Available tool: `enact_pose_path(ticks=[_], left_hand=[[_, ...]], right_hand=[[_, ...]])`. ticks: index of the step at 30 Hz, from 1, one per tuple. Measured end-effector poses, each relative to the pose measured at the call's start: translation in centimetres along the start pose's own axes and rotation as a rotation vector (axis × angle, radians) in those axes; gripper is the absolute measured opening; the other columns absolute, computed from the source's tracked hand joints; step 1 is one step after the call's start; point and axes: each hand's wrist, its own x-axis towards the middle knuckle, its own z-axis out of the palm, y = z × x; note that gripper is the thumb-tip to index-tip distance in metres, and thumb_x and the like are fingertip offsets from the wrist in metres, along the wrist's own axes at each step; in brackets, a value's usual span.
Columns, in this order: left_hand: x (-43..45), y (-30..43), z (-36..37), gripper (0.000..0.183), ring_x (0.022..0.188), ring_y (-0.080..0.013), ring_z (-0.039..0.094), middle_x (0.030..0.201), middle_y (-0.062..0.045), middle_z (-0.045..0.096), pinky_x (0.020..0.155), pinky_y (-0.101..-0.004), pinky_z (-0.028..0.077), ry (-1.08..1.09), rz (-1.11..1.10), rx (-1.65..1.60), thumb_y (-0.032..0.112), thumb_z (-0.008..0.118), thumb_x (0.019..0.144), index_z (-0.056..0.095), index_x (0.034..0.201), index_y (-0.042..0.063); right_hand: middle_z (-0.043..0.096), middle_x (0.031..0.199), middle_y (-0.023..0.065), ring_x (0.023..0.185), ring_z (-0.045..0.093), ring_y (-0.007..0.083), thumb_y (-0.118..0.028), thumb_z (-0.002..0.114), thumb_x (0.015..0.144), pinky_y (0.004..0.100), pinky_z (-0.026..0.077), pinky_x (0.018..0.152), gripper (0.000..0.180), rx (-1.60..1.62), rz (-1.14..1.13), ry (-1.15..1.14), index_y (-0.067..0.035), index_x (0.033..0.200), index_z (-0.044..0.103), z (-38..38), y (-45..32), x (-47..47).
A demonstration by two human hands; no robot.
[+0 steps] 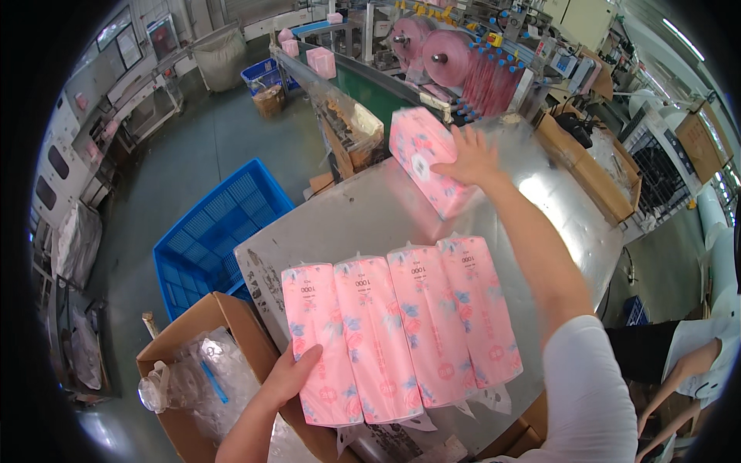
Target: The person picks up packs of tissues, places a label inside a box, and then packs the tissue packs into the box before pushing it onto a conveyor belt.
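Note:
Four-sided pink tissue packs with flower prints lie side by side in a row on a sheet-metal table [347, 214]. My left hand [292, 373] grips the leftmost tissue pack [324, 347] at its left edge, thumb on its printed face and fingers hidden. Another pink tissue pack [425, 156] is tilted and blurred at the table's far side, by the end of the green conveyor belt [365, 92]. My right hand [472, 159] is stretched out to that pack, thumb over its face and fingers spread past its right edge; whether it grips the pack is unclear.
A blue plastic crate [223, 226] stands left of the table. Nearer me, a cardboard box [231, 312] holds clear plastic bags. Film rolls [448, 58] sit on a machine behind the table. A cardboard tray [584, 168] lies at the right; another person's arm [683, 370] shows beyond.

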Motion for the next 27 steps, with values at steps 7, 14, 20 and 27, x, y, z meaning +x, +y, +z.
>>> enact_pose_path(ticks=[7, 14, 20, 27], left_hand=[[0.6, 0.9, -1.0, 0.06, 0.111, -0.0183, 0.051, 0.124, -0.012, 0.052, 0.094, -0.0304, 0.04, -0.102, -0.117, 0.055, 0.034, 0.056, 0.089, 0.037, 0.132, -0.003], [1.8, 0.7, -0.8, 0.059, 0.115, -0.0201, 0.049, 0.128, -0.011, 0.05, 0.097, -0.0318, 0.038, -0.122, -0.085, 0.025, 0.034, 0.056, 0.089, 0.039, 0.132, -0.003], [1.6, 1.6, -0.3, 0.061, 0.116, -0.0205, 0.049, 0.13, -0.01, 0.049, 0.097, -0.0345, 0.039, -0.129, -0.162, 0.036, 0.036, 0.055, 0.088, 0.036, 0.135, 0.001], [5.2, 2.6, -0.5, 0.062, 0.114, -0.0213, 0.052, 0.128, -0.011, 0.051, 0.095, -0.0362, 0.043, -0.245, -0.178, 0.0, 0.039, 0.057, 0.086, 0.039, 0.133, 0.003]], right_hand=[[0.036, 0.137, 0.0236, 0.123, 0.042, 0.0347, -0.039, 0.067, 0.064, 0.0379, 0.037, 0.101, 0.098, 0.365, 0.222, -0.366, -0.003, 0.142, 0.019, 0.9, 7.0, -6.1], [0.048, 0.127, 0.0183, 0.113, 0.051, 0.0227, -0.014, 0.07, 0.07, 0.0328, 0.043, 0.093, 0.086, 1.257, 0.509, -0.532, 0.001, 0.14, 0.023, -3.7, 15.6, -20.6], [0.055, 0.118, 0.0183, 0.104, 0.056, 0.022, -0.027, 0.072, 0.071, 0.0329, 0.047, 0.085, 0.079, 1.06, 0.336, -0.544, 0.003, 0.134, 0.034, -5.2, 15.7, -25.5], [0.065, 0.097, 0.013, 0.084, 0.062, 0.0191, -0.056, 0.062, 0.076, 0.0306, 0.049, 0.073, 0.069, 0.878, 0.542, -0.89, 0.004, 0.109, 0.059, -0.9, 14.2, -24.6]])
